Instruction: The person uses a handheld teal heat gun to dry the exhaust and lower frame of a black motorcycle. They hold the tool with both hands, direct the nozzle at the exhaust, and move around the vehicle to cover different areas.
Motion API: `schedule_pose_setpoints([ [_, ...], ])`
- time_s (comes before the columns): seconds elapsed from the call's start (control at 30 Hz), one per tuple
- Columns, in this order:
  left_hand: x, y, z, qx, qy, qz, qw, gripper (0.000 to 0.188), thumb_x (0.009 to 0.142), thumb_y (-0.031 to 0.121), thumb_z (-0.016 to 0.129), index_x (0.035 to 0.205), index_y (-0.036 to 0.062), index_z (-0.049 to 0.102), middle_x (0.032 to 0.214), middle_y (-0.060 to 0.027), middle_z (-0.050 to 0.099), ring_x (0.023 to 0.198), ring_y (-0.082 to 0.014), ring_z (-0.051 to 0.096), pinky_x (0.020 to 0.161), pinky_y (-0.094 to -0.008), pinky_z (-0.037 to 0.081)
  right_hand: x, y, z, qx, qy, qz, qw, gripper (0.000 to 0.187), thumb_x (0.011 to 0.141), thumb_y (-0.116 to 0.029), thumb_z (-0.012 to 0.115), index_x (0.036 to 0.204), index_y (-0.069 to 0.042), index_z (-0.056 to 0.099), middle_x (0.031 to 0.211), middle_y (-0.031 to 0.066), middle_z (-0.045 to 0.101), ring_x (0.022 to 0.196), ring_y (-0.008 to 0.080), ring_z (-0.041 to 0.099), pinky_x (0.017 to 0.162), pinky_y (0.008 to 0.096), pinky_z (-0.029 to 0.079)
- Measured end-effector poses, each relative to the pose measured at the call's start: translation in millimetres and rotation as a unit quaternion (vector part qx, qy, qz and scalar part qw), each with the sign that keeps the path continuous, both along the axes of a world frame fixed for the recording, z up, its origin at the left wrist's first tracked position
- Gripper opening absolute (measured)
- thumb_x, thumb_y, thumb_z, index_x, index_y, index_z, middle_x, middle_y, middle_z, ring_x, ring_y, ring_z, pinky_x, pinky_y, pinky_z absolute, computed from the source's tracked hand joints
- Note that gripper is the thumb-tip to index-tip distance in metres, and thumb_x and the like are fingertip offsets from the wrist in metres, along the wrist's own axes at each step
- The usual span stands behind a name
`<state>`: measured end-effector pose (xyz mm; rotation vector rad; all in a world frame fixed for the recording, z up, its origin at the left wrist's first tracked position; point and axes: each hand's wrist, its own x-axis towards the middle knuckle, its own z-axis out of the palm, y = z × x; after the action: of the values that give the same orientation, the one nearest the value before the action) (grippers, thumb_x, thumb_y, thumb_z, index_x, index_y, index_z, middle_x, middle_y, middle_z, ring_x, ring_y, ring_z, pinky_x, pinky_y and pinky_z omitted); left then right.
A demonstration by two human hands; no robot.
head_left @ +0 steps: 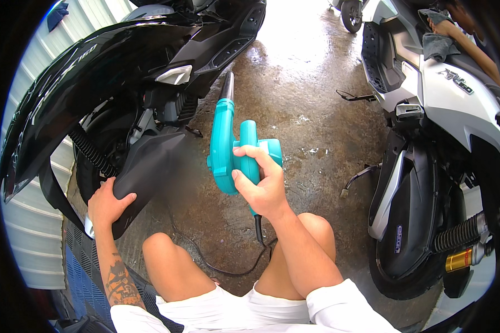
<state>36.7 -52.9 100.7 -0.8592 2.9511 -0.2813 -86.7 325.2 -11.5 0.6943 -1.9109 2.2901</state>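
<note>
My right hand [260, 180] is wrapped round the handle of a teal electric blower [223, 145]. Its dark nozzle [227, 86] points away from me, close to the black scooter's footboard. A black cord [259, 228] runs down from the handle and loops over the ground between my knees. My left hand [109, 205] rests on the dark grey engine-side cover [150, 166] of the black scooter [111, 61], thumb spread from the fingers. Beside that cover, the scooter's rear spring [91, 152] shows.
A white and black scooter [428, 105] stands on the right; another person's hand [440, 26] holds a grey cloth [440, 46] on it. Wet brown concrete [316, 166] lies between the scooters. Corrugated metal wall [33, 222] borders the left. Another scooter's wheel [351, 15] shows at the back.
</note>
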Motion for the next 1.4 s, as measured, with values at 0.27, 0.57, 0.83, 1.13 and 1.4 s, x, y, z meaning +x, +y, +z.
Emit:
schedule_pose_setpoints([
  [0.27,0,3,1,-0.001,0.002,-0.001,1.0,0.093,0.079,0.064,0.082,0.153,0.0099,0.062,0.139,-0.021,0.074,0.126,-0.0405,0.072,0.106,-0.0518,0.057,-3,-1,0,-0.001,0.034,-0.018,0.999,0.04,0.096,0.003,0.075,0.134,-0.007,0.067,0.125,0.0049,0.07,0.103,0.0102,0.066,0.086,0.0292,0.054],
  [0.57,-1,5,1,-0.004,-0.007,0.003,1.0,0.096,0.08,0.066,0.081,0.155,0.0092,0.061,0.139,-0.0204,0.074,0.128,-0.0398,0.071,0.107,-0.0509,0.056,5,8,6,-0.024,-0.071,0.055,0.996,0.036,0.096,0.0,0.076,0.131,-0.006,0.068,0.106,0.0005,0.065,0.085,0.0075,0.064,0.071,0.0275,0.052],
  [0.83,-3,5,0,-0.018,-0.023,0.013,0.999,0.095,0.081,0.066,0.081,0.155,0.0108,0.06,0.142,-0.0179,0.073,0.128,-0.0391,0.071,0.107,-0.0511,0.056,14,-5,-2,0.008,-0.067,0.07,0.995,0.035,0.092,-0.007,0.077,0.126,-0.007,0.07,0.099,0.0024,0.067,0.086,0.0101,0.061,0.077,0.0308,0.052],
  [1.13,-4,8,1,-0.018,-0.026,0.015,0.999,0.093,0.082,0.066,0.08,0.155,0.0121,0.06,0.143,-0.0171,0.073,0.129,-0.0393,0.071,0.108,-0.0507,0.056,5,-10,-6,0.035,-0.034,0.069,0.996,0.035,0.09,-0.01,0.078,0.125,-0.008,0.071,0.094,0.0009,0.066,0.081,0.0095,0.059,0.073,0.0301,0.051],
  [1.4,-5,7,0,-0.014,-0.022,0.013,1.0,0.093,0.082,0.067,0.081,0.155,0.0121,0.061,0.145,-0.0182,0.072,0.13,-0.0408,0.071,0.11,-0.0505,0.055,2,-12,-11,0.033,-0.037,0.056,0.997,0.035,0.089,-0.008,0.078,0.123,-0.008,0.072,0.092,0.0015,0.066,0.081,0.0094,0.06,0.073,0.0301,0.052],
])
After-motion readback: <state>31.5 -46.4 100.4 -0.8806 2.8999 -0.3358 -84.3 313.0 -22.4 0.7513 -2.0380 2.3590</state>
